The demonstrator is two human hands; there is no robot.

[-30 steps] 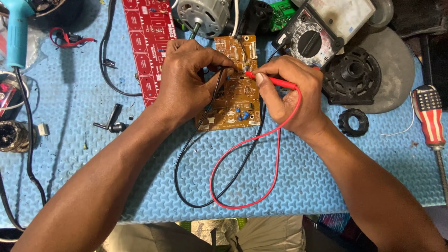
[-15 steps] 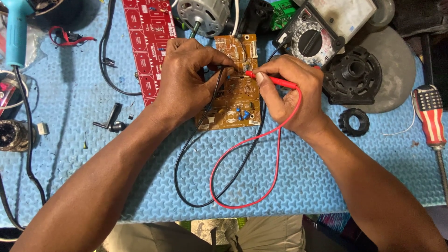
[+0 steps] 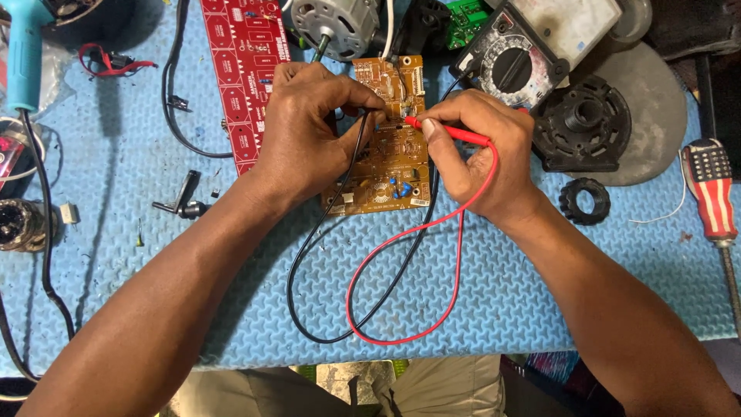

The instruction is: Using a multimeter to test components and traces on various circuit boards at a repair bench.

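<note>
Nothing is seen to have shifted since a second ago: the black probe (image 3: 363,127) is kept pinched in the left hand (image 3: 309,135) and the red probe (image 3: 451,133) in the right hand (image 3: 482,154), both tips held on the brown circuit board (image 3: 390,166), so the reading is judged ongoing.

Bare forearms, no sleeves; khaki trousers (image 3: 455,386) below.

Bright even overhead light, soft shadows, sharp pic.
</note>
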